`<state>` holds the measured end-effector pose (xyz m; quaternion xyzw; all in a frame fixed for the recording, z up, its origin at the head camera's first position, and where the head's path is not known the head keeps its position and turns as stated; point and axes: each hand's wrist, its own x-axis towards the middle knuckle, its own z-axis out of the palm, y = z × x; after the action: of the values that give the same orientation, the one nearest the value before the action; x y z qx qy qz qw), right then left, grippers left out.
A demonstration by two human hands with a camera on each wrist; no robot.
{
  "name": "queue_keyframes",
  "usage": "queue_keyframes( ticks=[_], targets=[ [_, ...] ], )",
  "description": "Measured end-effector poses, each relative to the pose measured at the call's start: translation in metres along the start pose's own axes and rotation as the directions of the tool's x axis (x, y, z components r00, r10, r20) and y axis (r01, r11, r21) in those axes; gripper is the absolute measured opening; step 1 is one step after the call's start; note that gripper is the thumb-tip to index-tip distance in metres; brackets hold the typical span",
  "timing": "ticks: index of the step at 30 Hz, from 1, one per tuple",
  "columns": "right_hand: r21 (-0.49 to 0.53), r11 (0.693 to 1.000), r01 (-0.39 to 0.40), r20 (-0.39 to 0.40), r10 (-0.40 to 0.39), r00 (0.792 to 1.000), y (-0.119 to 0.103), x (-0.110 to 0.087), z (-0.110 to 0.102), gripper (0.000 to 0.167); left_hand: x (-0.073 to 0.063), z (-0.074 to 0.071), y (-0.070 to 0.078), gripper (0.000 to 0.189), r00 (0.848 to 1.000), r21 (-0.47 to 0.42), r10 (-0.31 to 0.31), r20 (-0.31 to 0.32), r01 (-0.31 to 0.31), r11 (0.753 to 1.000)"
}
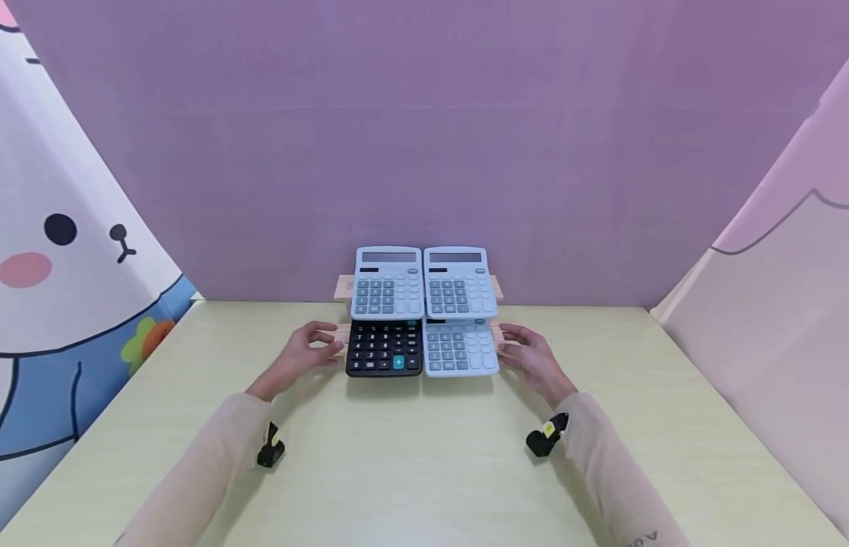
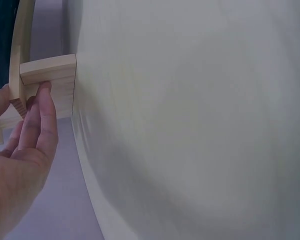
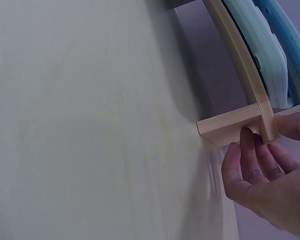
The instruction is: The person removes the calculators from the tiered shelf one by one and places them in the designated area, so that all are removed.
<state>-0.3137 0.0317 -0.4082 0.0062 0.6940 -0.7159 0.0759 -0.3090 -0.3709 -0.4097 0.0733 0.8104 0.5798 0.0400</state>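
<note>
A two-tier wooden stand (image 1: 343, 287) rests on the table near the back wall. On its upper tier, two light blue calculators, a left one (image 1: 407, 292) and a right one (image 1: 475, 292), sit side by side. Below them are a black calculator (image 1: 385, 370) on the left and another light blue calculator (image 1: 461, 369) on the right. My left hand (image 1: 302, 357) pinches the left end of the lower shelf board (image 2: 16, 95), thumb above and fingers beneath. At the opposite end, my right hand (image 1: 533, 361) grips the same board likewise, beside the stand's wooden leg (image 3: 230, 122).
The pale wooden table (image 1: 424, 463) extends toward me and to both sides of the stand. A purple cloth wall (image 1: 424, 152) rises right behind it. Printed cloth panels border the left (image 1: 75, 319) and right (image 1: 773, 319) sides.
</note>
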Motion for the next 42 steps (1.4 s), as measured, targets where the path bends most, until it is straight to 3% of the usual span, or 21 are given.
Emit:
queue_keyframes(
  ticks=[16,42],
  targets=[
    [-0.035,0.999,-0.006,-0.007,0.006,1.000,-0.0025,-0.0035,0.0008,0.053,-0.0005,-0.0027,0.0015,0.053,0.999,-0.055,-0.004,0.044,0.006,0.998],
    [-0.022,1.000,-0.014,-0.040,0.013,0.999,-0.0034,-0.0051,0.0048,0.052,-0.0009,-0.0028,0.0035,0.051,0.997,-0.089,-0.054,0.046,0.058,0.994]
  ],
)
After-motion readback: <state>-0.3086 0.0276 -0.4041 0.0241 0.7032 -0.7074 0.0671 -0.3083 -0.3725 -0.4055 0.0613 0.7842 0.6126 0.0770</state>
